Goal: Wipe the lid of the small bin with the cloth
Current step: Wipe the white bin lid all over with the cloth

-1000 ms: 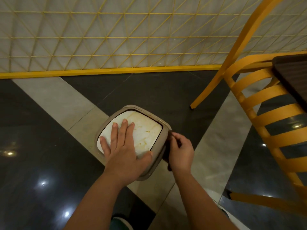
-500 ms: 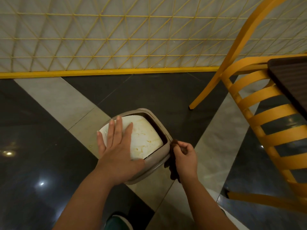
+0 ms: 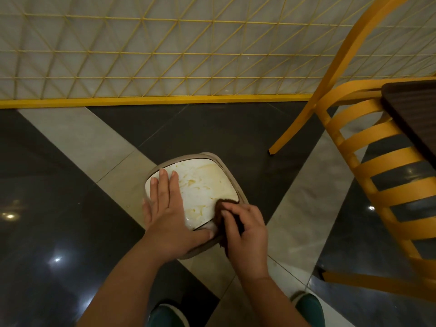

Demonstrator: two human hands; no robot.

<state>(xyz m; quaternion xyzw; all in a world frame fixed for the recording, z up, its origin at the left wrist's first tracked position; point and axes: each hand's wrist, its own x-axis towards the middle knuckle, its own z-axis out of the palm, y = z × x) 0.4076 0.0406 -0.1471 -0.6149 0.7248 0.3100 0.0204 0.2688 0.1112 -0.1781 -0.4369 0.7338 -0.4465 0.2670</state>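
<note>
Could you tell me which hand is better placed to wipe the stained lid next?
The right hand: it already grips the brown cloth at the white lid's near right corner. The left hand lies flat on the lid, steadying the small bin.

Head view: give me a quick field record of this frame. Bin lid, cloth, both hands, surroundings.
lid: white lid with yellowish smears, set in a beige bin rim
cloth: dark brown cloth on the lid's near right corner
left hand: left hand flat on the lid, fingers spread
right hand: right hand gripping the cloth
floor: dark and light glossy tiles
nearby: yellow chair to the right
</note>
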